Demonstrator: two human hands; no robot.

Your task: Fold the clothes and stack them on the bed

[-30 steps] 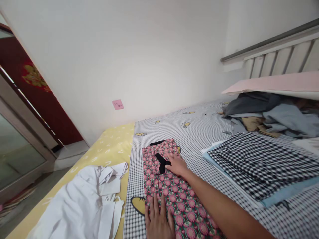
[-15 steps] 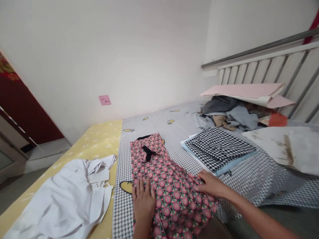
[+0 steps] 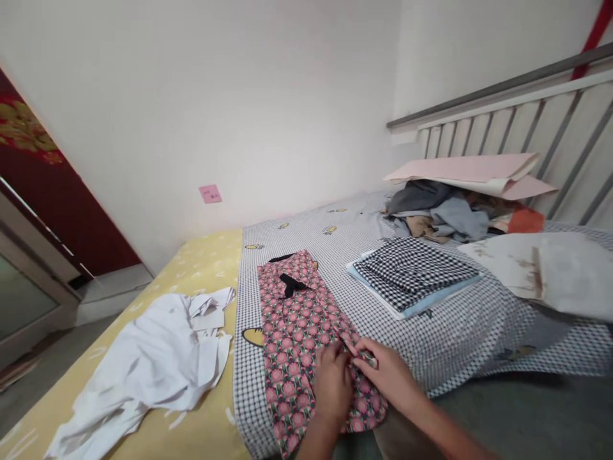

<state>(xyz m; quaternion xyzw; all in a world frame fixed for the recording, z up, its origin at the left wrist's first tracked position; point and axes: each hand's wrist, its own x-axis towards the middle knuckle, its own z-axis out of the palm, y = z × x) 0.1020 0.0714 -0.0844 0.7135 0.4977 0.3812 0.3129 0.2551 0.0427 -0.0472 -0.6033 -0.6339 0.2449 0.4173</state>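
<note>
A pink floral garment (image 3: 292,332) with black trim and a black bow lies lengthwise on the bed, its lower end near me. My left hand (image 3: 332,383) rests on its lower part, fingers curled into the cloth. Beside it, my right hand (image 3: 387,374) pinches the garment's right edge between thumb and fingers. The two hands are close together, and the cloth is bunched between them. The fingertips of the left hand are partly hidden.
A crumpled white garment (image 3: 158,358) lies on the yellow sheet (image 3: 205,262) at left. To the right are a folded black-and-white checked cloth (image 3: 416,271), a white bag-like item (image 3: 569,268) and piled clothes (image 3: 454,214) under pink card (image 3: 469,167). A slatted headboard (image 3: 517,131) stands behind.
My left hand has moved right from lying flat to curled fingers. My right hand has drawn the garment's right edge inward, so the lower part is narrower. The view has shifted slightly.
</note>
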